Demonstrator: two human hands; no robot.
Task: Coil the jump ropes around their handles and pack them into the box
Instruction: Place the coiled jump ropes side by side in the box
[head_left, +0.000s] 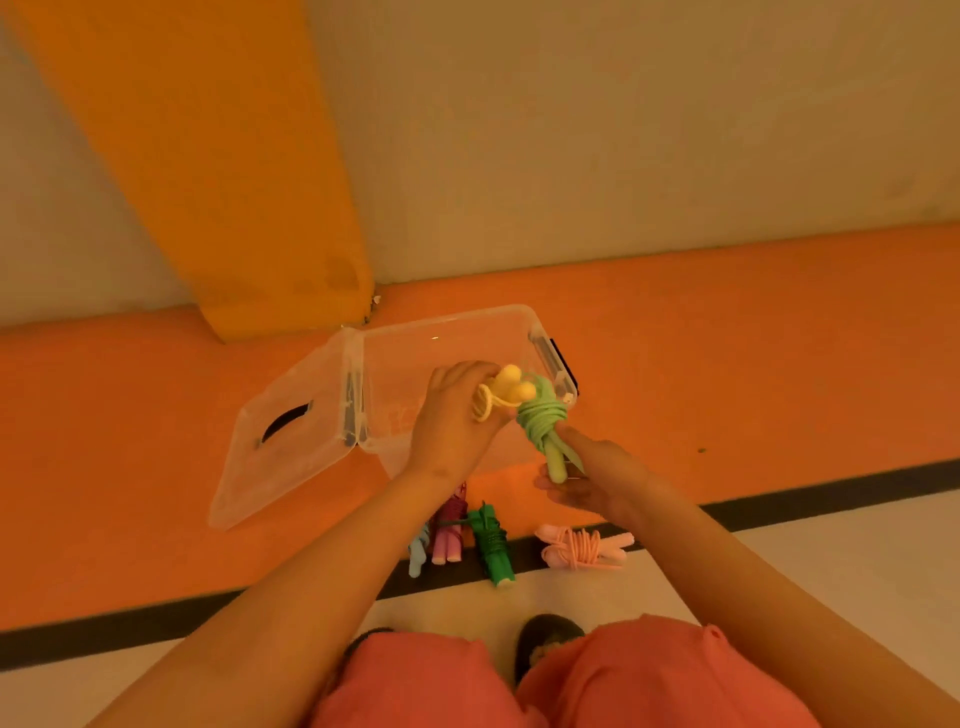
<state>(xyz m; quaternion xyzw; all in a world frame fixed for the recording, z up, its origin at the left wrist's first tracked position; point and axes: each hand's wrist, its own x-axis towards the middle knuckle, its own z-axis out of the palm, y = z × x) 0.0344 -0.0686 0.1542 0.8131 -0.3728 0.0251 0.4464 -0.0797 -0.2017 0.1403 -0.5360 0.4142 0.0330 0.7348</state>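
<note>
While the left hand's fingers (475, 375) curl round a yellow jump rope (506, 395), the right hand's fingers (574, 444) grasp the lower handle ends of a light green jump rope (543, 426), its cord wound in a thick knot about the middle. Both bundles touch each other and are held over the right half of a clear plastic box (415, 358). The left hand (452, 421) comes from the left, knuckles up; the right hand (597, 478) lies palm up below the green handles.

Through the box's clear walls the orange floor (156, 467) shows. Its lid (291, 441) is thrown open to the left and lies on the floor, and a black latch (563, 364) sits on the right rim. The box stands near the floor's far edge, by the wall.

Nearer the person, across a black stripe (831, 493) on the floor, lie four wound ropes: a pale blue one (418, 553), a pink one (448, 540), a dark green one (491, 545) and, apart to the right, a salmon one (582, 545). The left forearm partly hides the blue and pink ones.
</note>
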